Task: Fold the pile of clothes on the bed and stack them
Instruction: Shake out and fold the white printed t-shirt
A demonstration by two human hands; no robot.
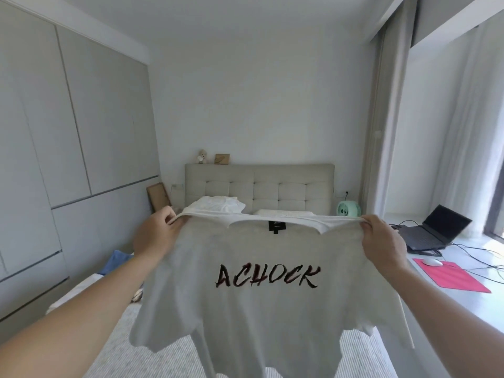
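A white T-shirt (261,317) with black and red lettering hangs spread out in the air above the bed (152,358). My left hand (155,236) pinches its left shoulder and my right hand (381,241) pinches its right shoulder, both held up at about the same height. The collar with a black label faces me. The shirt hides most of the bed behind it. A blue garment (116,261) lies at the bed's left edge, partly behind my left forearm.
Two white pillows (218,204) lie by the grey padded headboard (272,186). On the right, a white ledge holds a laptop (433,230), a pink mouse mat (450,275) with a mouse, cables and a green fan (348,211). Grey wardrobe doors (68,132) line the left.
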